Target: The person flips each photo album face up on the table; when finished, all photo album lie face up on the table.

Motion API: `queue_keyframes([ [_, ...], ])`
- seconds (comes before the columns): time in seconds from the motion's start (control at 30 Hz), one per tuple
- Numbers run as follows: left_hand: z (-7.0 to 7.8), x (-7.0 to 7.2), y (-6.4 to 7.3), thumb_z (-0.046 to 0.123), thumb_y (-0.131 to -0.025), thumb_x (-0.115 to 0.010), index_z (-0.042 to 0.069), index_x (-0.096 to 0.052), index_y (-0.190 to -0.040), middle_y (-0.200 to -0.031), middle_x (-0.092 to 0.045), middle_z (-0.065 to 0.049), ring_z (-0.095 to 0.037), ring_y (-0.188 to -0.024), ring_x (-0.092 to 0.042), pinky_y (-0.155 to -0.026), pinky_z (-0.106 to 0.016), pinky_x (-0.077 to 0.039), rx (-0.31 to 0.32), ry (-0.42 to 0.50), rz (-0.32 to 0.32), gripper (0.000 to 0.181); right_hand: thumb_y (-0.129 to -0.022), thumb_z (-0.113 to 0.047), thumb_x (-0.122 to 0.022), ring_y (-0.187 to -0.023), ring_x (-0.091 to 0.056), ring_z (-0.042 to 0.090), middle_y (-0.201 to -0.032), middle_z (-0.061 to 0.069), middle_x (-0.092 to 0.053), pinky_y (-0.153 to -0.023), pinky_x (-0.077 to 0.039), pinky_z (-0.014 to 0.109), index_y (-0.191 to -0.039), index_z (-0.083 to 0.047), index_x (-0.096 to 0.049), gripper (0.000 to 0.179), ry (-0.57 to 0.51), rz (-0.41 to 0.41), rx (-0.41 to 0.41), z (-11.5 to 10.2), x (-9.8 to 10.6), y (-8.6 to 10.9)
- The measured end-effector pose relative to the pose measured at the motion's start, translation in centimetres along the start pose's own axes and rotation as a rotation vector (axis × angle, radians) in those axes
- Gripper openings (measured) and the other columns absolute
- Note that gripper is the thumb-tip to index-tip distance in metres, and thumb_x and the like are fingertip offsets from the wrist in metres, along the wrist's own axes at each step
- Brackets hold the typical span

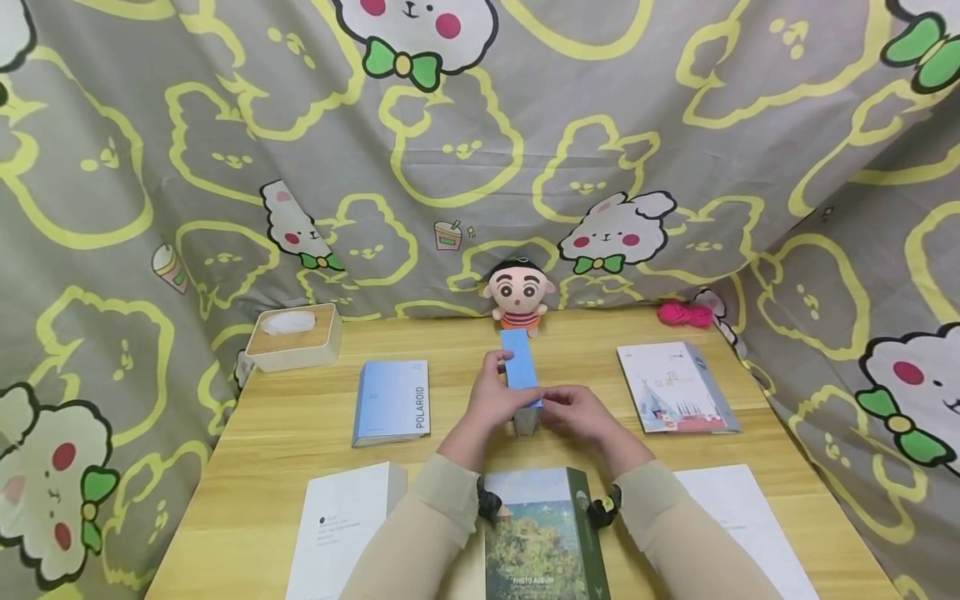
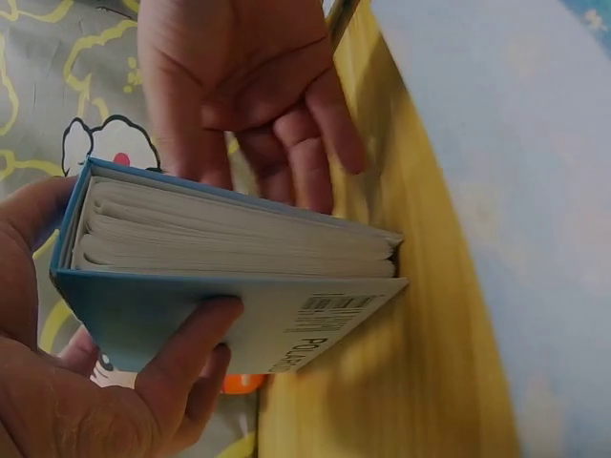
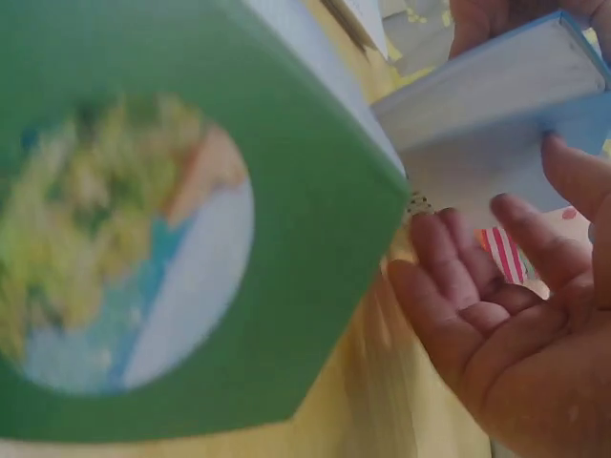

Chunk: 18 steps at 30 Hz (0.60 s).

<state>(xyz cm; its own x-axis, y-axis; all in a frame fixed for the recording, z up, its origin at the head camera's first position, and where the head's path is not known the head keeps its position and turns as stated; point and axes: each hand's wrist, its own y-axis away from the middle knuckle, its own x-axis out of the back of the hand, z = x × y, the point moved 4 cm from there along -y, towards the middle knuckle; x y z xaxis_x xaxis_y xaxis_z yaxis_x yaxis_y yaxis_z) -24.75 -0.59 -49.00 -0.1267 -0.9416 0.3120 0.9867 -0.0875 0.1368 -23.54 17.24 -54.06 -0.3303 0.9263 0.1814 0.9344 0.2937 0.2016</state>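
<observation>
A blue photo album (image 1: 521, 367) with thick white pages stands on edge at the middle of the table, its spine facing up. POLAROID is printed on its cover in the left wrist view. My left hand (image 1: 492, 396) grips it across the spine, with the thumb (image 2: 205, 329) on one cover and fingers on the other side. Beside the other cover is my right hand (image 1: 581, 410). In the right wrist view its fingers (image 3: 458, 277) are loosely extended, and the thumb tip (image 3: 563, 153) overlaps the album's cover.
A green photo album (image 1: 536, 533) stands close in front, between my forearms. White albums (image 1: 337, 525) (image 1: 738, 517) flank it. Farther back are a POLAROID album (image 1: 392, 400), an illustrated album (image 1: 671, 387), a tissue box (image 1: 296, 354), a doll (image 1: 519, 296) and pink yarn (image 1: 684, 314). Curtains surround the table.
</observation>
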Motion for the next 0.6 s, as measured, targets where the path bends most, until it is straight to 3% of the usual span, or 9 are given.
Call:
queue_keyframes([
  [0.23, 0.4, -0.1, 0.1, 0.018, -0.079, -0.084, 0.015, -0.048, -0.143, -0.147, -0.052, -0.023, -0.040, -0.126, -0.057, -0.104, -0.053, -0.053, 0.039, -0.063, 0.007, 0.073, -0.108, -0.026, -0.065, -0.111, -0.072, 0.040, -0.137, 0.028, -0.065, -0.094, -0.060, 0.051, -0.145, 0.007, -0.059, 0.050, 0.087, -0.025, -0.096, 0.0, 0.2, 0.1],
  [0.37, -0.2, -0.2, 0.4, 0.013, -0.079, -0.081, 0.015, -0.049, -0.145, -0.148, -0.050, -0.024, -0.041, -0.129, -0.054, -0.105, -0.055, -0.052, 0.064, 0.015, 0.042, 0.074, -0.105, -0.027, -0.070, -0.111, -0.072, 0.040, -0.138, 0.030, -0.064, -0.093, -0.060, 0.052, -0.146, 0.007, -0.058, 0.055, 0.124, -0.002, -0.096, -0.2, 0.4, 0.0],
  [0.6, -2.1, -0.2, 0.9, 0.006, -0.079, -0.078, 0.015, -0.049, -0.151, -0.141, -0.052, -0.023, -0.042, -0.127, -0.055, -0.103, -0.056, -0.054, 0.100, 0.158, 0.086, 0.078, -0.101, -0.026, -0.075, -0.129, -0.060, 0.047, -0.144, 0.034, -0.057, -0.094, -0.059, 0.054, -0.144, 0.006, -0.060, 0.056, 0.253, 0.044, -0.062, -0.7, 0.6, 0.0],
])
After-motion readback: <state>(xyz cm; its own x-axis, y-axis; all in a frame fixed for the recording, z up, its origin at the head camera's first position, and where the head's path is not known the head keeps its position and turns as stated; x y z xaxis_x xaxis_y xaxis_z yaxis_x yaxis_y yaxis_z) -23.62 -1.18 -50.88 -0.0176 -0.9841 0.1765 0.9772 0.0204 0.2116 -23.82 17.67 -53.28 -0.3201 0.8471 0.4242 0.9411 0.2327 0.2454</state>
